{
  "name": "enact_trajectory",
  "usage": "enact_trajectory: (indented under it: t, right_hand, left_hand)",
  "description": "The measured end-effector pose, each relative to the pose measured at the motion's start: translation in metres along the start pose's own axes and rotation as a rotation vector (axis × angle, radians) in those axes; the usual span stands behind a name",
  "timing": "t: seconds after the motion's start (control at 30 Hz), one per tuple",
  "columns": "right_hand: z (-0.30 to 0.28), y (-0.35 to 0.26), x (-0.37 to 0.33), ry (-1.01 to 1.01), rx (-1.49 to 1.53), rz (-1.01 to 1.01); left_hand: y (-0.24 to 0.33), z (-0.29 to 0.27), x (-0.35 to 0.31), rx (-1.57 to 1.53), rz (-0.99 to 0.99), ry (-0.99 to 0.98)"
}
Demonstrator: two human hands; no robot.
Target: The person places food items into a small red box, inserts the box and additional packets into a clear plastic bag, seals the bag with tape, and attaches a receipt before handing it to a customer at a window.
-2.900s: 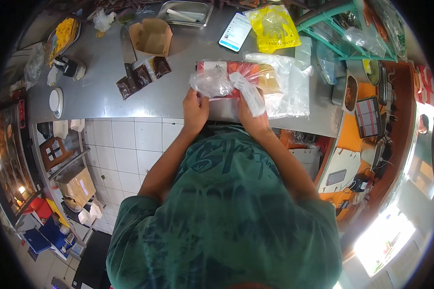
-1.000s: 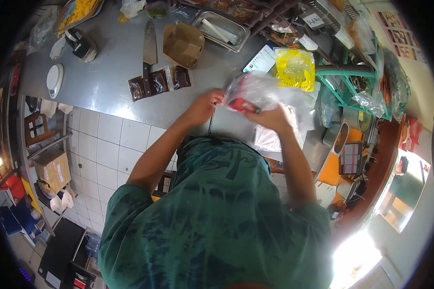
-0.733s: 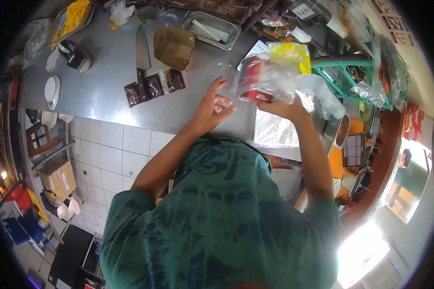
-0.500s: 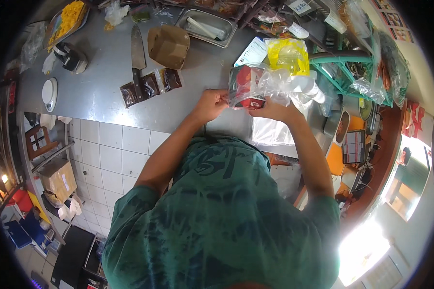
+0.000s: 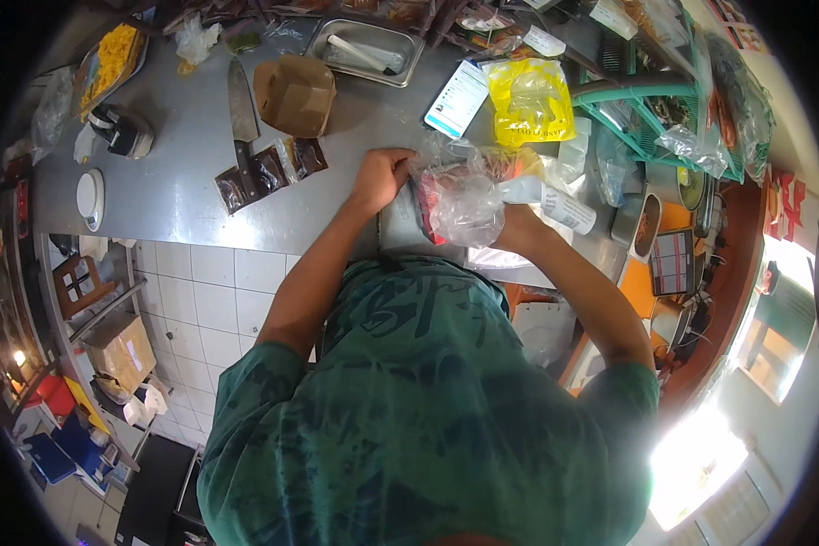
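A crumpled clear plastic bag (image 5: pixel 469 211) is stretched between my hands over the steel table, close to my body. My left hand (image 5: pixel 379 180) pinches its left edge, fingertips pressed together. At the bag's right side my right hand (image 5: pixel 521 229) grips it, with the fingers mostly hidden behind the plastic. A red box-like package (image 5: pixel 427 207) shows through the bag; whether it lies inside or behind cannot be made out. Just beyond my right hand lies a white bottle (image 5: pixel 555 204) on its side. White sheets or bags (image 5: pixel 496 258) lie below that hand.
Left of my hands are dark sauce sachets (image 5: pixel 268 170), a knife (image 5: pixel 241 105) and an open brown cardboard tray (image 5: pixel 293 94). A steel pan (image 5: pixel 366 52) stands behind. Beyond the bag are a phone (image 5: pixel 456 98), a yellow bag (image 5: pixel 530 100) and a green rack (image 5: pixel 642 114).
The clear bag has swung lower and left, and now covers most of the red package. My right hand has come left and down, and the white bottle shows more fully.
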State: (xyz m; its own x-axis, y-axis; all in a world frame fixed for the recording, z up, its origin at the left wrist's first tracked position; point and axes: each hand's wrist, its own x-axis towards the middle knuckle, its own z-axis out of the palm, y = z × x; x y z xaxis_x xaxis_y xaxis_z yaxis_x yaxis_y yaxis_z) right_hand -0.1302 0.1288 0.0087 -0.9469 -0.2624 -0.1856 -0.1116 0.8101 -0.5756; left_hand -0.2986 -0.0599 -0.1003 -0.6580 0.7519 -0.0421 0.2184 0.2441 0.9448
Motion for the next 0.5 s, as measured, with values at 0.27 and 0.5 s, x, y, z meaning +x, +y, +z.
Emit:
enact_trajectory:
  t: [0.27,0.5]
  right_hand:
    - [-0.005,0.004,-0.001,0.040,-0.200,-0.147]
    - [0.011,-0.014,0.000,-0.094,-0.055,0.021]
  left_hand:
    - [0.016,-0.001,-0.010,-0.219,-0.112,-0.069]
    - [0.024,-0.010,-0.001,-0.027,0.134,-0.349]
